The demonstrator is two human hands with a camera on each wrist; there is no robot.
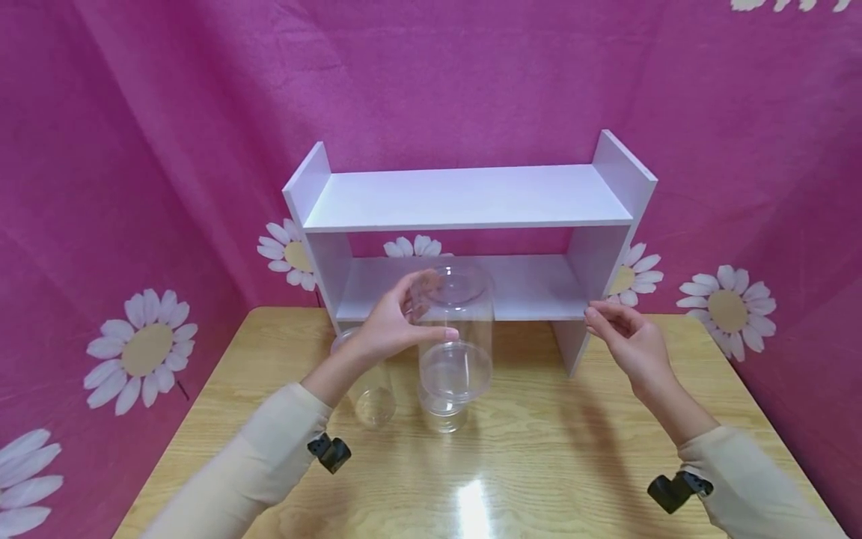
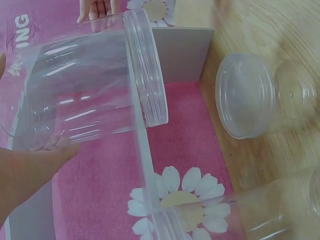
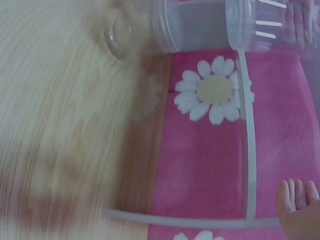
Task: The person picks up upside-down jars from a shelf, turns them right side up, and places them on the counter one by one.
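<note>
My left hand (image 1: 397, 318) grips a large clear plastic jar (image 1: 471, 322) near its upper end, thumb across the front. The jar is held upside down, its wide ridged end (image 2: 147, 70) toward the table. Just beneath it, a second clear jar (image 1: 444, 423) stands upright, its wide round top (image 2: 245, 95) facing up. To the left a slimmer clear jar (image 1: 373, 397) stands on the table, partly hidden by my left wrist. My right hand (image 1: 636, 344) has curled fingers and pinches the front edge of the white shelf unit (image 1: 606, 258) at its right side panel.
The shelf unit, with an upper board (image 1: 465, 198) and a lower board (image 1: 532, 288), stands at the back of the wooden table (image 1: 539, 464). A pink cloth (image 1: 471, 82) with white daisies hangs behind and at both sides.
</note>
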